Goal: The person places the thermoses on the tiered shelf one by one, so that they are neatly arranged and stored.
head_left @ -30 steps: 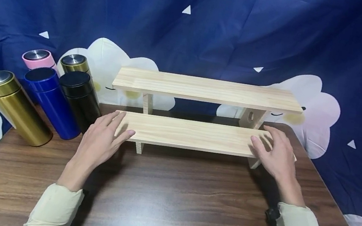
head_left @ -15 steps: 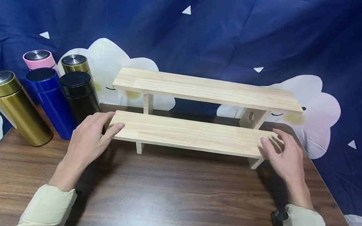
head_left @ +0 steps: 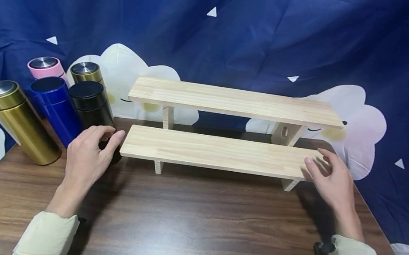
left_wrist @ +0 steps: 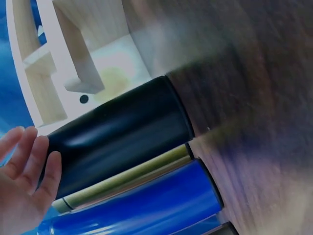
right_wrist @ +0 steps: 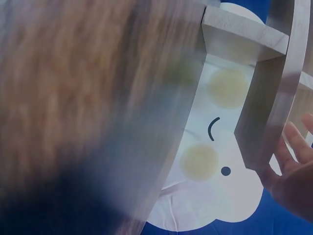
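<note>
Both moved outward: left hand (head_left: 85,156) curves loosely beside black bottle (head_left: 93,106), right hand (head_left: 334,184) likewise at lower shelf (head_left: 216,151).

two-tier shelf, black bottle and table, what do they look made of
Two-tier shelf: wood, perhaps pine, pale and apparently unvarnished, with grain lines running lengthwise.
Black bottle: probably coated metal, though plastic is possible; its smooth side shows a soft sheen in the left wrist view.
Table: brown wood look, glossy enough to reflect light; solid wood or laminate, I can't tell.
</note>
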A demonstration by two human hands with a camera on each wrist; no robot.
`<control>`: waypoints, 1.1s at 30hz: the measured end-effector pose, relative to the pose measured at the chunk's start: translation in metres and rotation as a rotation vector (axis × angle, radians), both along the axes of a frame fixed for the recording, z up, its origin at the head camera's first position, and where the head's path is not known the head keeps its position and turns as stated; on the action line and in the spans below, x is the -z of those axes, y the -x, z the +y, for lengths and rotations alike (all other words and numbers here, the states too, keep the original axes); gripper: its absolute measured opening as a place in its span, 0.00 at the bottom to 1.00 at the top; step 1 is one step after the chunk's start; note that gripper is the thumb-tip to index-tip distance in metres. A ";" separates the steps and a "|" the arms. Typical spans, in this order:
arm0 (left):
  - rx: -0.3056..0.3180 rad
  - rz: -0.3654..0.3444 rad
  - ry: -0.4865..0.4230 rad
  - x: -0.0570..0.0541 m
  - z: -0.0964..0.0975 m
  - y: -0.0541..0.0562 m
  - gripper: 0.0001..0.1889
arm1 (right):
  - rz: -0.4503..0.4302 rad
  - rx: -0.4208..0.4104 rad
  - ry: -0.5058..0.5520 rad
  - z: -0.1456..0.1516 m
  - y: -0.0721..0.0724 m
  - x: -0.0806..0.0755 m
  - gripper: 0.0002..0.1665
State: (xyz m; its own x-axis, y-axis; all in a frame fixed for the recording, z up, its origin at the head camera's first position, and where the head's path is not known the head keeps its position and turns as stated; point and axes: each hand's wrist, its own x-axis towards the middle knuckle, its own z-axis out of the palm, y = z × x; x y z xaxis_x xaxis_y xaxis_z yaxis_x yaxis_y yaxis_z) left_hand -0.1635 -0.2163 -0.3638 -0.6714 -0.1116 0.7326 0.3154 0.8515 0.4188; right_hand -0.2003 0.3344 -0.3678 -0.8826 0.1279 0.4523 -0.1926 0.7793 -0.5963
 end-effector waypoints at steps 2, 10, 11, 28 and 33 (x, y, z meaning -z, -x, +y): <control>-0.008 0.019 -0.006 0.000 -0.002 0.001 0.17 | -0.016 0.010 0.017 0.003 0.000 0.001 0.33; -0.057 0.063 -0.044 -0.001 -0.009 0.000 0.15 | -0.040 0.060 0.045 0.013 -0.003 0.003 0.32; -0.066 0.065 -0.050 -0.001 -0.010 0.000 0.15 | -0.043 0.059 0.046 0.014 -0.003 0.003 0.32; -0.157 0.086 -0.190 0.004 -0.020 -0.004 0.17 | -0.124 0.064 0.179 0.050 -0.010 0.002 0.32; -0.168 0.078 -0.232 0.006 -0.022 -0.005 0.19 | -0.209 -0.029 0.373 0.062 -0.014 0.005 0.15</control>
State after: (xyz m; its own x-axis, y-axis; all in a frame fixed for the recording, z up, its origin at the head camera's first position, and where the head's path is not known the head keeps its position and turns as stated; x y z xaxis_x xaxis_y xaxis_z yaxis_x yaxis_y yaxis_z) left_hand -0.1584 -0.2388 -0.3702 -0.5719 -0.3867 0.7234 0.2170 0.7791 0.5881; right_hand -0.1866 0.3966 -0.3731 -0.9560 0.2230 0.1908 -0.0561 0.4992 -0.8647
